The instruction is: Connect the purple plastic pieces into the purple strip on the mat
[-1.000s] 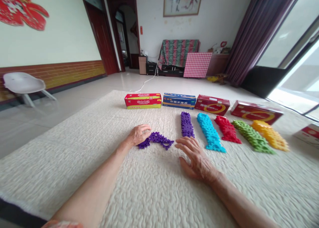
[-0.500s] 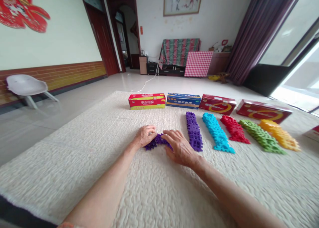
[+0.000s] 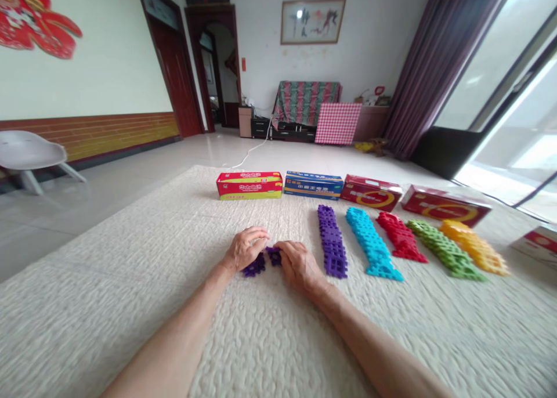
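Low over the cream quilted mat, my two hands are close together. My left hand (image 3: 246,250) is curled over a dark purple lattice building piece (image 3: 255,266), which shows below its thumb. My right hand (image 3: 299,266) grips another purple lattice piece (image 3: 274,255) between bent fingers and thumb; much of it is hidden. A narrow gap separates the two pieces. Just right of that hand lies a purple lattice strip (image 3: 333,241). Beyond it are a light blue strip (image 3: 373,244), a red strip (image 3: 401,237), a green strip (image 3: 446,250) and a yellow strip (image 3: 474,247).
Behind the strips, a red-and-yellow box (image 3: 249,186), a blue box (image 3: 313,186) and two dark red boxes (image 3: 371,193) (image 3: 446,205) form a row. Another box (image 3: 537,244) sits at the right edge. A white chair (image 3: 30,151) stands on the tiled floor at left.
The purple pieces between my hands, which looked joined before, now show a gap. My hands have moved slightly apart in shape and the right fingers are more bent. The camera view has tilted up.
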Tool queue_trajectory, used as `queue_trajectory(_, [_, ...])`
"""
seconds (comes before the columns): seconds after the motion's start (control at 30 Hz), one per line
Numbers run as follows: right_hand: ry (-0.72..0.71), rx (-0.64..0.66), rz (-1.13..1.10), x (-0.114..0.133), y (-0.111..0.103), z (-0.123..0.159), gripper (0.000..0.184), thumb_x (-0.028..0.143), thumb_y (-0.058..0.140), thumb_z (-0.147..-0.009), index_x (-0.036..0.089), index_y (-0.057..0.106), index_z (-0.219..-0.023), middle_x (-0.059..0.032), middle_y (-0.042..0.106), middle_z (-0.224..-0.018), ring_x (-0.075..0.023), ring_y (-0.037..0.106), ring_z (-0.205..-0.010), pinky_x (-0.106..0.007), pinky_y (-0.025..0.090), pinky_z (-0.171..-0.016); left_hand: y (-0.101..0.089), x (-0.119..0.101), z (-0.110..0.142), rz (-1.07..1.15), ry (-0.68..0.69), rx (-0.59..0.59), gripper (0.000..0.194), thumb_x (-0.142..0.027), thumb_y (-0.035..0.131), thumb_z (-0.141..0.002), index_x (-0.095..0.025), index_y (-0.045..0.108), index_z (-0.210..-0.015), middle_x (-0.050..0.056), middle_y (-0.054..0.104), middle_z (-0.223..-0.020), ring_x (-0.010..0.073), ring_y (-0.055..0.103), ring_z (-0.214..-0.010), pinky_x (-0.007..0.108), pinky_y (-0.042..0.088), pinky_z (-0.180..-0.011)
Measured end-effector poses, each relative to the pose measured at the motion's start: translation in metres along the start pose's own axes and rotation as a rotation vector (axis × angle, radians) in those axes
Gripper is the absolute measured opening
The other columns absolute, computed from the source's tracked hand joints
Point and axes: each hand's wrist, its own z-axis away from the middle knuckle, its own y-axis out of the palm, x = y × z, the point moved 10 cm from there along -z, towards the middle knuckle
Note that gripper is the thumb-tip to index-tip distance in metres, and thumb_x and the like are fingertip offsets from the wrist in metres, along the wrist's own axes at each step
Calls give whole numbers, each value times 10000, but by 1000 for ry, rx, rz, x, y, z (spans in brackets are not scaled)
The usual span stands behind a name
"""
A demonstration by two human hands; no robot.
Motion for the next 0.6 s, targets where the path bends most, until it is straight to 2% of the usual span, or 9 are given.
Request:
queue_trajectory(0.17, [72, -144, -50, -10, -16, 0, 238, 158, 367, -943, 194, 577, -1048, -69, 680, -919, -189, 630, -831, -318, 483, -774, 1, -22, -1, 14, 65, -4, 175, -256, 572, -825, -204, 731, -877, 75, 712, -1061, 207, 650, -1018, 378, 515, -936])
queue_trajectory(0.33, [123, -268, -86, -16, -28, 2, 311, 150, 466, -874, 212, 513, -1175, -94, 621, -1100, -219, 610, -1016, -362, 508, -872, 6, -18, -3, 91, 14, 8, 177, -290, 588, -851, -199, 736, -888, 80, 717, -1063, 204, 657, -1012, 376, 520, -943])
queue_trajectory(0.47, [72, -251, -31, -10, -26, 1, 481, 161, 570, -812, 232, 441, -1269, -117, 512, -1260, -256, 529, -1171, -427, 482, -972, 7, -11, -4, 110, -25, 22, 190, -307, 587, -860, -208, 745, -892, 66, 721, -1061, 196, 661, -1015, 359, 524, -949])
queue_trajectory(0.6, [32, -209, 40, -2, -24, -1, 545, 137, 573, -807, 231, 382, -1309, -130, 477, -1280, -279, 492, -1209, -459, 467, -1002, 8, -14, -4, 109, -2, 32, 202, -329, 586, -866, -215, 750, -898, 61, 721, -1065, 191, 663, -1012, 348, 528, -942])
